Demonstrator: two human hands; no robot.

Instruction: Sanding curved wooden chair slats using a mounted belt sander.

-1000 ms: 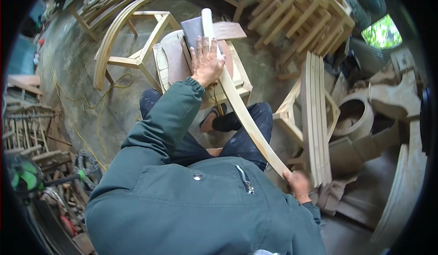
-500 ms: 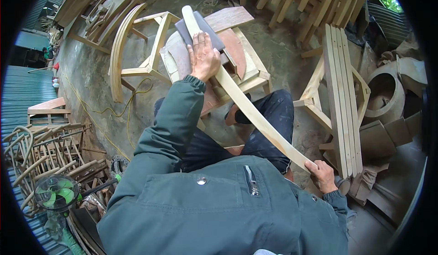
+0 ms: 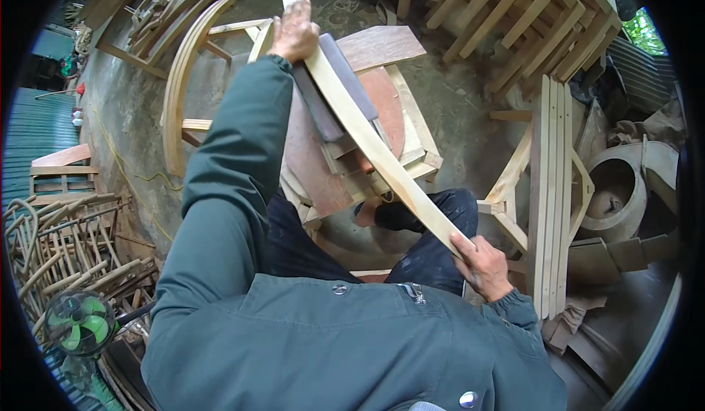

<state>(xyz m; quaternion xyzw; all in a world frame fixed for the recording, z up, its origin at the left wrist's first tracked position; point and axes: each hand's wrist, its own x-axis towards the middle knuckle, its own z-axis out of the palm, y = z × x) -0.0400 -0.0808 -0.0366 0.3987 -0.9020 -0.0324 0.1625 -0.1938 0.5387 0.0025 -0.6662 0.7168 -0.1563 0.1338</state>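
A long, gently curved wooden slat (image 3: 389, 172) runs slantwise from the far middle toward my near right. My left hand (image 3: 295, 33) is closed around it near its far end. Closed on the near end, with the thumb on top, is my right hand (image 3: 483, 264). The slat's middle lies across a grey, flat-faced block (image 3: 349, 77), which shows on both sides of it. That block rests on a low wooden stand (image 3: 415, 165) topped with reddish boards (image 3: 382, 102), in front of my knees.
Several pale slats (image 3: 551, 198) lean on a wooden frame at the right, near a round grey housing (image 3: 613, 190). Curved pieces (image 3: 183, 80) stand on another frame at the left. Stacked frames (image 3: 529, 14) fill the far right. A green fan (image 3: 79, 323) is at the near left.
The slat has slid away from me across the grey block. Both hands have moved forward with it; my left arm is now stretched farther out, and my right hand is closer to my knee.
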